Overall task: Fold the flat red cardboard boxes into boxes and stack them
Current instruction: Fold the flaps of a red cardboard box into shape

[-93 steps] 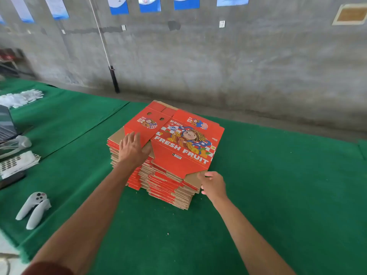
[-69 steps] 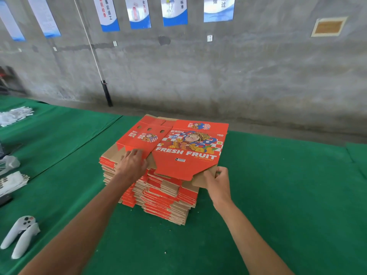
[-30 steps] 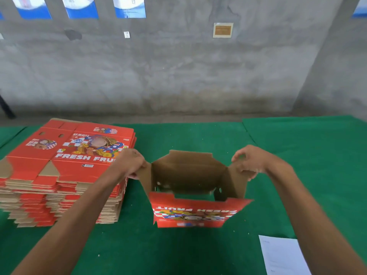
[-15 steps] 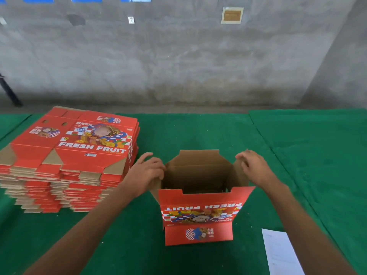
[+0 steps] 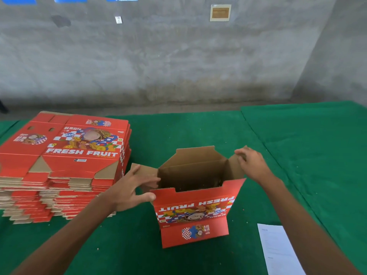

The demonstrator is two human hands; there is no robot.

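A red "FRESH FRUIT" box (image 5: 195, 208) stands opened on the green table (image 5: 190, 132) in front of me. Its print is upside down and its brown top flaps stick up. My left hand (image 5: 129, 188) has its fingers spread against the left side flap, with the thumb at the box's near left corner. My right hand (image 5: 253, 165) has its fingers curled over the top edge of the right side flap. To the left lies a tall stack of flat red boxes (image 5: 65, 155), apart from both hands.
A white sheet of paper (image 5: 278, 249) lies on the table at the near right. A second green-covered table (image 5: 317, 139) adjoins on the right. A grey concrete wall runs behind the tables.
I lifted the top flat box off the stack, brought it to the right and opened it into a tube standing on the table. Since half a second ago my left hand has spread onto the left flap.
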